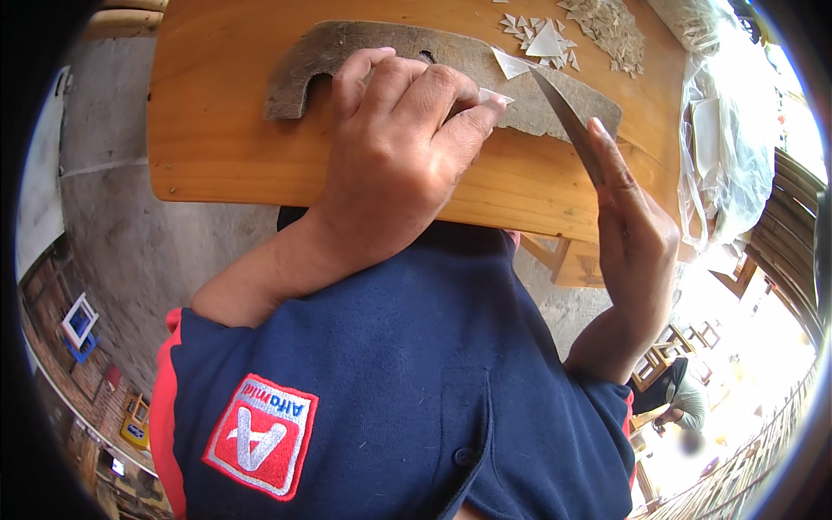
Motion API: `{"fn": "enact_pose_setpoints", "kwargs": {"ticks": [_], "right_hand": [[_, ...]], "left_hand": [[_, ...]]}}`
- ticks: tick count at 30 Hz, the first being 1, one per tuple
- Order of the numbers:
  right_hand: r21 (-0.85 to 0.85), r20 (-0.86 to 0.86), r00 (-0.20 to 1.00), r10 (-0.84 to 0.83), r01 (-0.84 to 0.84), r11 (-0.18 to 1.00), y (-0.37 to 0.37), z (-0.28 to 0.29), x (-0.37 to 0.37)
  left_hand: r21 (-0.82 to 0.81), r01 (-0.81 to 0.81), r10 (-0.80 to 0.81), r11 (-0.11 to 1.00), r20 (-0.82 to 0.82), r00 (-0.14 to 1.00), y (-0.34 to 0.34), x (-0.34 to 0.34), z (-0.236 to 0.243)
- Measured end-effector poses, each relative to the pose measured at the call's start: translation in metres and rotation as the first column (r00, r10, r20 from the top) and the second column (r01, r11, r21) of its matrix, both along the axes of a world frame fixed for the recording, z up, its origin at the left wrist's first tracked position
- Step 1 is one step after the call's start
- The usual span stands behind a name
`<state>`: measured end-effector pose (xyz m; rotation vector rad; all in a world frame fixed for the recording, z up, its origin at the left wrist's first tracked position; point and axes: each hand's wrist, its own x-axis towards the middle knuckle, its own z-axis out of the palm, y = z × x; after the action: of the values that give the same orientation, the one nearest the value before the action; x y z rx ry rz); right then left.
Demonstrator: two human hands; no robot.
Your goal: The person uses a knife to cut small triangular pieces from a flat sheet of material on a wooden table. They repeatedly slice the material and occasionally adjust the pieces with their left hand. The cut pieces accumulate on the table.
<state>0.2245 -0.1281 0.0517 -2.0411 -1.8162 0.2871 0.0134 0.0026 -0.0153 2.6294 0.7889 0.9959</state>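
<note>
My left hand (399,147) rests on a worn wooden board (303,56), fingers curled and closed on a small white piece (487,94) that shows beside the thumb. My right hand (633,208) grips a long knife (559,104), its index finger along the blade and its handle hidden by the hand. The blade's tip is at a loose white triangle (511,62) on the board. Behind the board lie several small white triangles (544,42).
The orange wooden table (208,121) bears a heap of pale chips (607,26); a clear plastic bag (728,139) with white sheets hangs at its right. Concrete floor (113,225) lies left. A person (685,394) is at lower right, away from my hands, near wooden frames (659,355).
</note>
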Motion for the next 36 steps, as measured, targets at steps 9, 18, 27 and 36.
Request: {"fn": "enact_pose_setpoints", "kwargs": {"ticks": [9, 18, 27, 36], "right_hand": [[-0.036, -0.190, 0.980, -0.051, 0.045, 0.998, -0.011, -0.005, -0.034], [-0.153, -0.152, 0.982, -0.116, 0.092, 0.984, -0.005, -0.004, -0.046], [-0.153, -0.089, 0.990, -0.112, 0.097, 0.983, -0.006, -0.003, -0.051], [-0.235, 0.077, 0.993, -0.094, 0.110, 0.966, -0.007, 0.005, -0.065]], "left_hand": [[-0.110, 0.010, -0.004, 0.994, 0.049, 0.999, -0.004, -0.009, 0.008], [-0.078, -0.004, 0.003, 0.997, -0.018, 1.000, -0.004, -0.013, 0.008], [-0.066, -0.003, 0.002, 0.998, -0.025, 1.000, -0.003, -0.012, 0.006], [-0.080, 0.002, -0.004, 0.997, -0.028, 1.000, -0.002, -0.012, 0.008]]}}
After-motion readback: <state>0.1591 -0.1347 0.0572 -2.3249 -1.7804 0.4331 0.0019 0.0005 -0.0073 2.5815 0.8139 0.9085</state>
